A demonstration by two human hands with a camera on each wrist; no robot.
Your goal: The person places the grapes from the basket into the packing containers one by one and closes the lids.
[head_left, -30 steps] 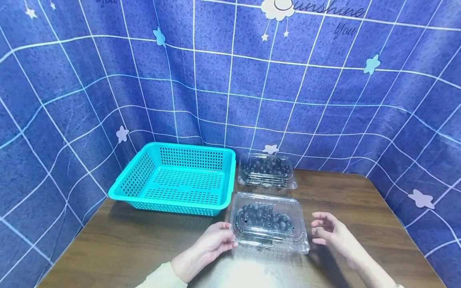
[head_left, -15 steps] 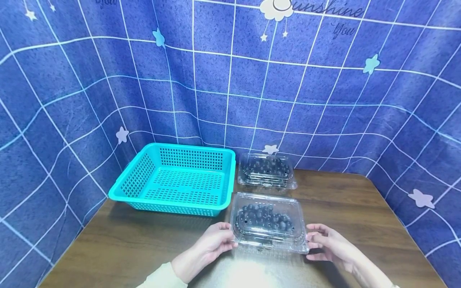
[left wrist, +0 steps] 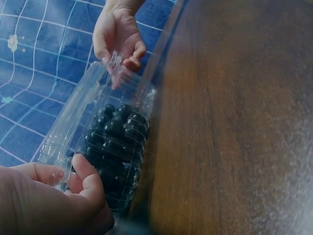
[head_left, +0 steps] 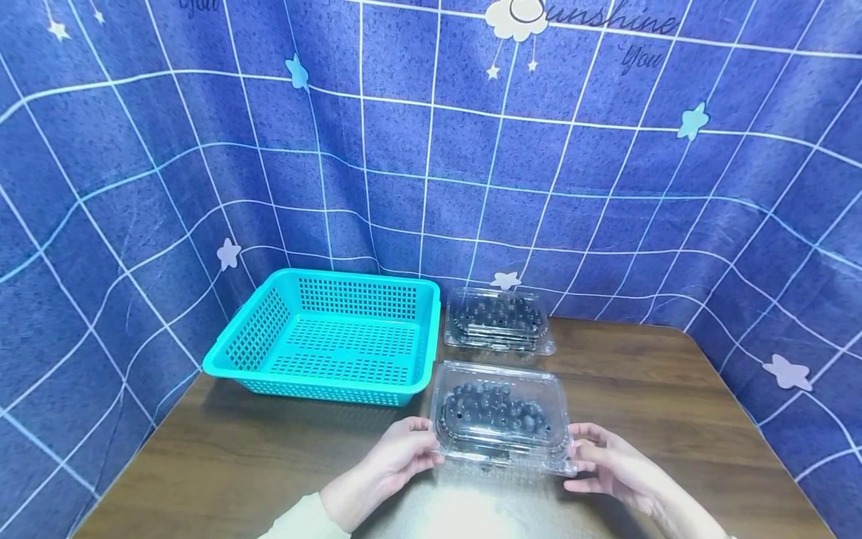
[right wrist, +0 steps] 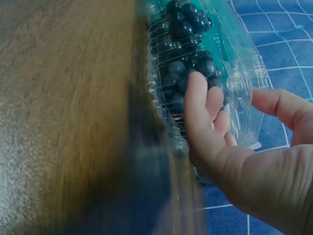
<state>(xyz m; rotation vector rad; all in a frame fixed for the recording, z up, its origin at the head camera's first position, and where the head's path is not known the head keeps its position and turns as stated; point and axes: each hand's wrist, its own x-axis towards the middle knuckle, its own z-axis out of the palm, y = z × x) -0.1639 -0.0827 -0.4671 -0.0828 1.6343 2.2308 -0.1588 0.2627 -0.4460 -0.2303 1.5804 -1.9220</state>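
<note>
A clear plastic clamshell box (head_left: 500, 415) of dark round fruit (left wrist: 115, 129) lies on the table before me, its lid down. On its left side, my left hand (head_left: 406, 453) pinches the rim between thumb and fingers, as the left wrist view shows close up. My right hand (head_left: 609, 464) holds the opposite side near the front corner. In the right wrist view its thumb (right wrist: 198, 105) and fingers lie on either side of the box's edge.
Behind the box stands a second clear clamshell box (head_left: 500, 318) of similar fruit. A turquoise perforated basket (head_left: 424, 374) sits to the left on the wooden table (head_left: 646, 367). A blue checked curtain (head_left: 404, 150) hangs around the back and sides.
My right hand has moved left, from beside the box to its right edge, and now holds it. The left hand and the box have stayed in place.
</note>
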